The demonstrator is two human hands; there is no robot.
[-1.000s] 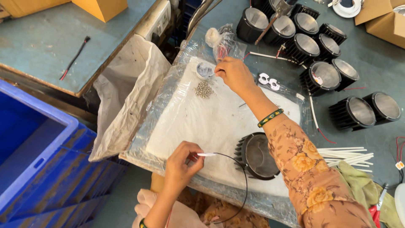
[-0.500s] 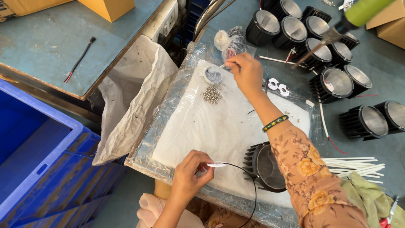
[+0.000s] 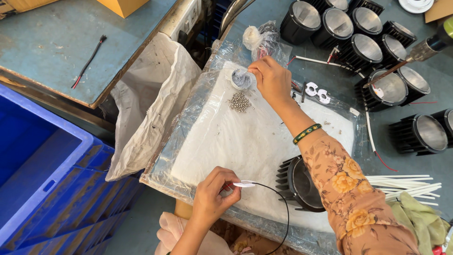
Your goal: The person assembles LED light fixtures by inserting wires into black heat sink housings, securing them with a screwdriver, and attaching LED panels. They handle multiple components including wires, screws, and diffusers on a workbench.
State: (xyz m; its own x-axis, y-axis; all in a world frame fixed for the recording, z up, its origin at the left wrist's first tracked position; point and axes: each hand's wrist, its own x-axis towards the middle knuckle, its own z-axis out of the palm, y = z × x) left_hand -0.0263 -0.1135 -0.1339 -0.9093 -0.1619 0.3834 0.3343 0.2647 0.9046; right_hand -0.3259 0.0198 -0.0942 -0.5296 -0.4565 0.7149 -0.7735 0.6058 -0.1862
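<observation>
Thin black wire (image 3: 283,208) w/ white tip pinched in my left hand (image 3: 213,197); small cup (image 3: 241,79) at my right hand (image 3: 271,80), upright on the white pad.

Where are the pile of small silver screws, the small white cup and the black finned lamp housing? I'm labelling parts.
pile of small silver screws (image 3: 239,101): head view, middle of the heap.
small white cup (image 3: 240,79): head view, inside.
black finned lamp housing (image 3: 302,184): head view, inner wall.

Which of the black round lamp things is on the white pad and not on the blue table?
The black finned lamp housing lying at the near edge of the white pad, under the flowered sleeve, with a black wire running from it to the left hand. The others stand on the table.
</observation>
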